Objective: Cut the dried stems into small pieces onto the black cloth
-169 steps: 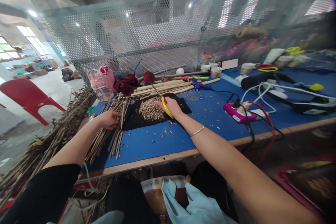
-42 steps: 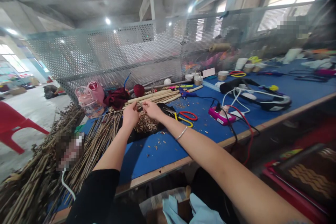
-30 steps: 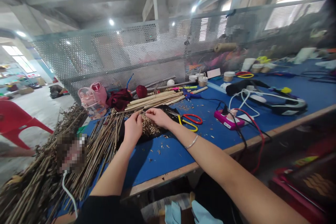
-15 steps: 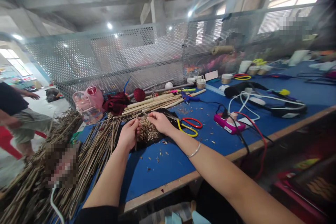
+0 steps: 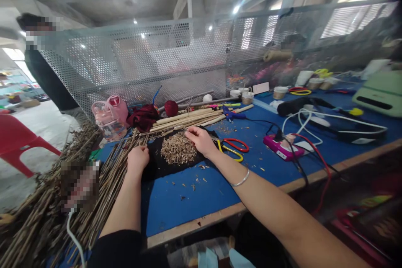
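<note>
Right hand (image 5: 202, 141) was nearly closed at the fingertips and held, as it seemed, a short stick piece (image 5: 180, 127). Just below this pinch lay the heap of chips (image 5: 178, 149) on black cloth (image 5: 154, 168). Scissors (image 5: 231, 150) rested beside its wrist. Leftward, the left hand (image 5: 138, 161) was curled near dry stalks (image 5: 113, 176); its content I could not tell. Probably, small pieces were being prepared; a next move called for steady fingers. Beyond the grip lay pale rods (image 5: 188, 118).
</note>
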`<state>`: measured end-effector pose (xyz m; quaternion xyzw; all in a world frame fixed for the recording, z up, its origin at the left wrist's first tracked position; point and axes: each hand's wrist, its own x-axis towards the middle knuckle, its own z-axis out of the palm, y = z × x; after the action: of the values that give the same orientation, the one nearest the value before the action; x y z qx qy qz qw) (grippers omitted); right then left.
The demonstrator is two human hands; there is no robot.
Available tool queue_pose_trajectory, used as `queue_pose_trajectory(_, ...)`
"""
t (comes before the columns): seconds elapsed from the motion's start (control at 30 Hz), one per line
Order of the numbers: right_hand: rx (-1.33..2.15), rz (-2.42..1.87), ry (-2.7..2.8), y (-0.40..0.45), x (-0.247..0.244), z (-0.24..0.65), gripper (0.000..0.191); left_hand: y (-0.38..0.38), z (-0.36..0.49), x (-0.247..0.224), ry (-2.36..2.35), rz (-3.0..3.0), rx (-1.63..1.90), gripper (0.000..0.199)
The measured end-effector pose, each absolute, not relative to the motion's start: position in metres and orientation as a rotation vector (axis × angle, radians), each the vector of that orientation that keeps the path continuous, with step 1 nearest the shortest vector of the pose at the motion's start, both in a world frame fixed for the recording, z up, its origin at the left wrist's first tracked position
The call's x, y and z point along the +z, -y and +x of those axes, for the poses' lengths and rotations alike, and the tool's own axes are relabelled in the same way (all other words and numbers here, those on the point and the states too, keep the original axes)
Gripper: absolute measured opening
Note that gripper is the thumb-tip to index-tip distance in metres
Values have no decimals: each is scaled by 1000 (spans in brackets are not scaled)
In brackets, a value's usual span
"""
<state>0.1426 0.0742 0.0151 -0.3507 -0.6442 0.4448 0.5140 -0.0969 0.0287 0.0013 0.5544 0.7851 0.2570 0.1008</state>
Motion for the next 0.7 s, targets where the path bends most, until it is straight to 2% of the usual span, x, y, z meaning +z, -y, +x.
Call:
queue_pose_trajectory(0.17, 1217, -817, 1523, -71, 20, 142, 25, -21, -89, 11, -2592, 1585, 730, 37)
queue_pose_trajectory(0.27, 1375, -811, 1530, -68, 19, 141, 27, -17, -68, 17, -2620, 1700, 983, 43)
queue_pose_trajectory(0.37, 1458, -805, 1563, -65, 16, 138, 30, -16, -42, 18, -2129, 1805, 1441, 43)
queue_pose_trajectory(0.47, 1520, -752, 1627, -62, 14, 136, 31, -16, -22, 16, -1573, 1543, 1517, 45)
queue_pose_trajectory(0.6, 1593, -742, 1623, -61, 11, 133, 32, -14, -12, 15, -1492, 1378, 1663, 37)
queue_pose_trajectory(0.7, 1606, -757, 1537, -62, 10, 131, 33, -13, -10, 13, -1376, 1268, 1637, 41)
